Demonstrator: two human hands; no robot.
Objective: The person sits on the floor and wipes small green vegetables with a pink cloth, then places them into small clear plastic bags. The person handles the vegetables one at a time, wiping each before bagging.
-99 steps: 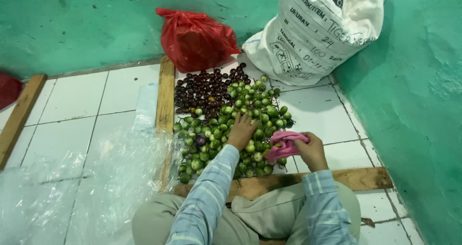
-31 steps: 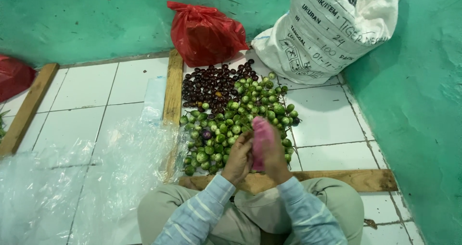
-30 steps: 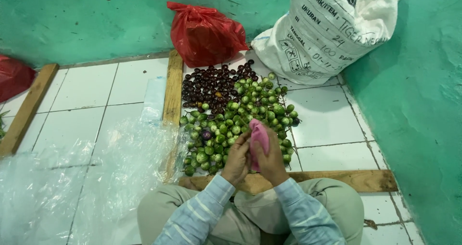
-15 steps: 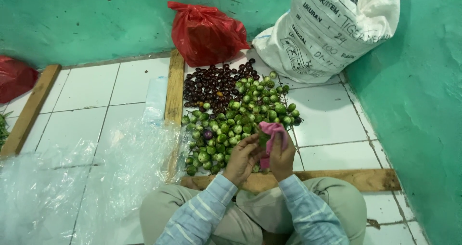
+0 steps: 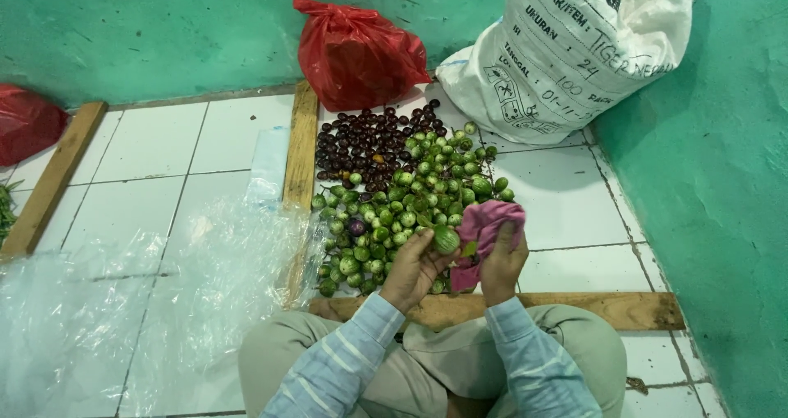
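Observation:
My left hand [image 5: 416, 266] holds one small round green eggplant [image 5: 446, 239] up between its fingertips. My right hand [image 5: 502, 262] grips a pink cloth [image 5: 486, 225] right beside that eggplant, touching it. Both hands hover over the near edge of a pile of green eggplants [image 5: 394, 209] on the white tiled floor. Behind the green pile lies a pile of dark purple-brown round fruits [image 5: 369, 139]. A single purple one [image 5: 357, 227] sits among the green.
A red plastic bag [image 5: 357, 53] and a big white printed sack [image 5: 566, 49] stand against the green wall. Wooden planks [image 5: 300, 151] [image 5: 525, 310] frame the pile. Clear plastic sheeting [image 5: 139, 303] covers the floor at left. Another red bag [image 5: 29, 123] lies far left.
My left hand picked a green eggplant out of the pile and brought it to the pink cloth, which my right hand lowered from upright and spread against the eggplant.

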